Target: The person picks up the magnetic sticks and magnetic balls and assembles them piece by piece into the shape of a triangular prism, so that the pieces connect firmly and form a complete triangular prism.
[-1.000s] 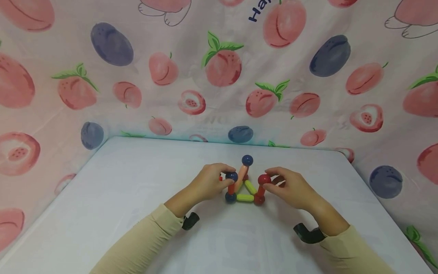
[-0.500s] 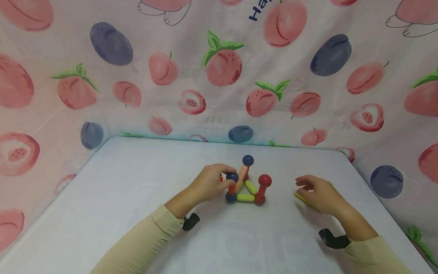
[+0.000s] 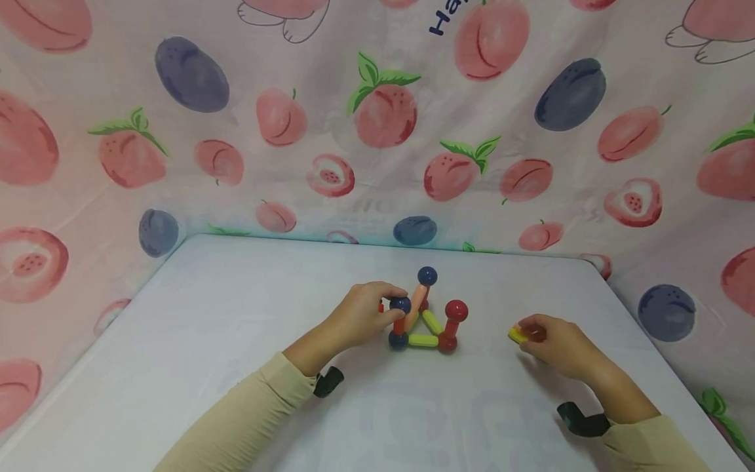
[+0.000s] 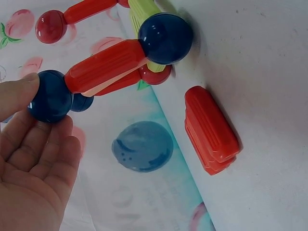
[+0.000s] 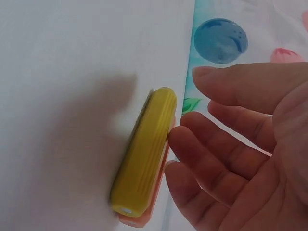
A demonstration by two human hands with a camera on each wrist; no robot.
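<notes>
With thumb and fingertips, my left hand (image 3: 366,314) pinches the dark blue ball (image 4: 50,96) topping a red magnetic stick (image 4: 106,65). This upright belongs to a frame with a triangular base of yellow-green sticks (image 3: 423,341) joined by balls. A red ball (image 3: 457,310) caps the right upright, and another blue ball (image 3: 427,276) tops the one at the back. Off to the right, my right hand (image 3: 557,344) has its loosely bent fingertips right at a yellow stick (image 5: 147,149) lying on the table. Its thumb stands apart in the right wrist view.
An orange stick (image 5: 132,221) lies alongside the yellow one, partly hidden. Red sticks (image 4: 211,127) lie together on the white table (image 3: 236,295) beyond my left hand. A fruit-print cloth (image 3: 330,85) hangs behind the table's back edge.
My right hand has let go of the red ball on the frame's right upright and moved right to the yellow stick. My left hand has kept its pinch on the blue ball.
</notes>
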